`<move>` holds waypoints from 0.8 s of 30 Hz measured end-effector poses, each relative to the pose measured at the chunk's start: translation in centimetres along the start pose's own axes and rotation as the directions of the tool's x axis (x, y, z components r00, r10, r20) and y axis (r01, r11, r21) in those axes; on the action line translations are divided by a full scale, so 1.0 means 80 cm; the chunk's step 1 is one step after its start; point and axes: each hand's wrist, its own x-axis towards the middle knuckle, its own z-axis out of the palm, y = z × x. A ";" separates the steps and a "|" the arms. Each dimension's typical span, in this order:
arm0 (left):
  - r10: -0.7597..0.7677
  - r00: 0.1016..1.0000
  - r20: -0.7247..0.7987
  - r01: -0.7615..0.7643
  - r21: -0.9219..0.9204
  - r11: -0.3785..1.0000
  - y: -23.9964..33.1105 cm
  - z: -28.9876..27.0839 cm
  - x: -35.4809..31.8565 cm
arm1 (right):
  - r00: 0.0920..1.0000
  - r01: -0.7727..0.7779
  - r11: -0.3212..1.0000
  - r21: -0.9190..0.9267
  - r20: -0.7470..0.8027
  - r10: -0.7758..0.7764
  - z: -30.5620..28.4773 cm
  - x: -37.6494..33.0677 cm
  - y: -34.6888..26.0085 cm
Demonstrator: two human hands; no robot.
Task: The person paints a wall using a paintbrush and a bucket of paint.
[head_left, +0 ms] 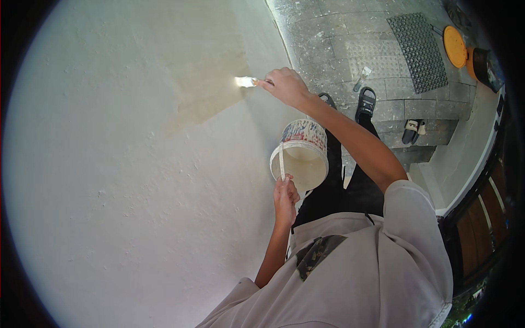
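My right hand point(286, 86) is closed round the handle of a paintbrush point(246, 81), reaching out to a pale wall point(126, 164). White bristles lie at the edge of a damp-looking beige patch point(210, 82); whether they press on the wall I cannot tell. Below it, my left hand point(287, 197) grips the white strap handle of a paint bucket point(305, 131). The bucket is tilted with its mouth toward me, and its outer side is smeared with paint. Its inside looks whitish; how much paint it holds is unclear.
Grey paving point(383, 109) spotted with white runs along the wall's foot. On it lie a dark textured mat point(418, 52), a small flat tool with a pale end point(362, 78) and loose slippers point(413, 131). An orange lid point(455, 47) and a dark container point(486, 68) are at the far right, near a white ledge point(462, 158).
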 end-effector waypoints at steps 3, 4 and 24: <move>-0.003 1.000 -0.010 0.003 0.003 1.000 0.003 0.001 0.003 | 0.997 0.068 0.971 0.228 0.029 -0.077 -0.068 -0.026 -0.073; -0.005 1.000 -0.025 0.005 0.009 1.000 0.004 0.000 0.003 | 0.986 0.145 0.923 0.356 0.020 -0.163 -0.082 -0.037 -0.095; -0.015 0.999 -0.036 0.014 -0.017 1.000 0.003 0.005 -0.003 | 0.975 0.070 0.965 0.253 0.187 -0.119 -0.056 0.010 -0.027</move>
